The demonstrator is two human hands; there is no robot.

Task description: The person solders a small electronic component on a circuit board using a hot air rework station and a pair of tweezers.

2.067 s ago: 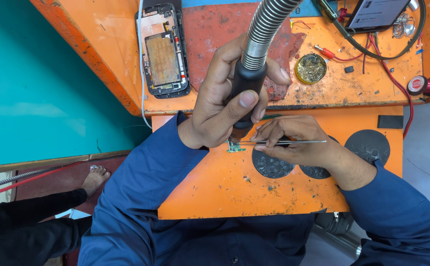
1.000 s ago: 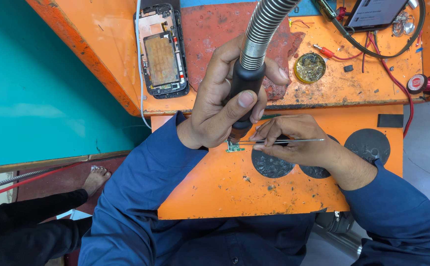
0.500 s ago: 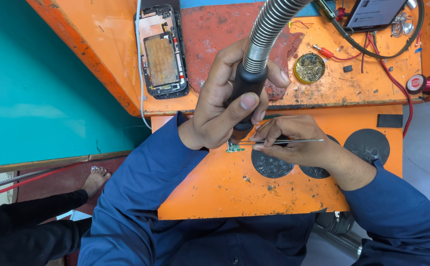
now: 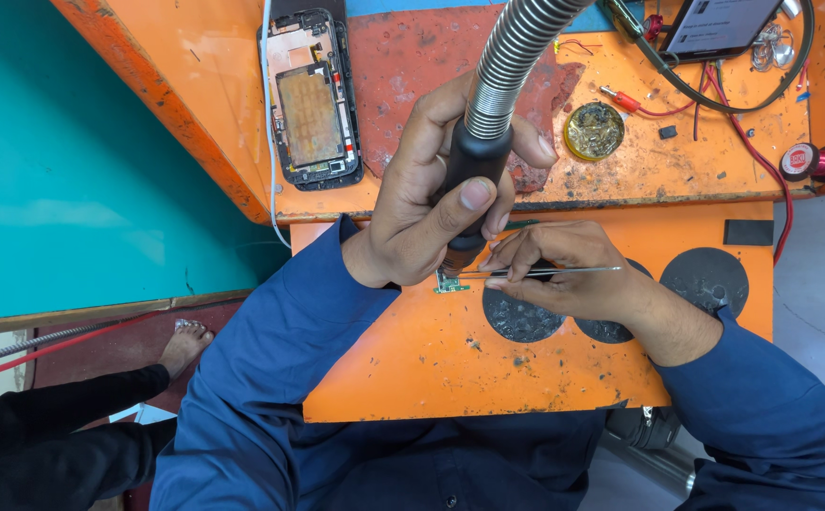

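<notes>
Head view: your left hand (image 4: 422,218) grips the hot-air handle (image 4: 474,185), your right hand (image 4: 564,274) pinches tweezers (image 4: 545,273) on the small board (image 4: 450,282); a slip could scorch your fingers

Opened phone (image 4: 310,99), bare brownish panel, top left; dark-framed pale screen (image 4: 718,24), top right

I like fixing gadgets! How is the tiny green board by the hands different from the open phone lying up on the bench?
The tiny green board is far smaller than the open phone. The board is green; the phone is a black frame with a coppery-brown middle. The board sits at the tips of the tweezers in the right hand, under the black tool gripped by the left hand; nobody touches the phone. Both rest on the orange bench.
</notes>
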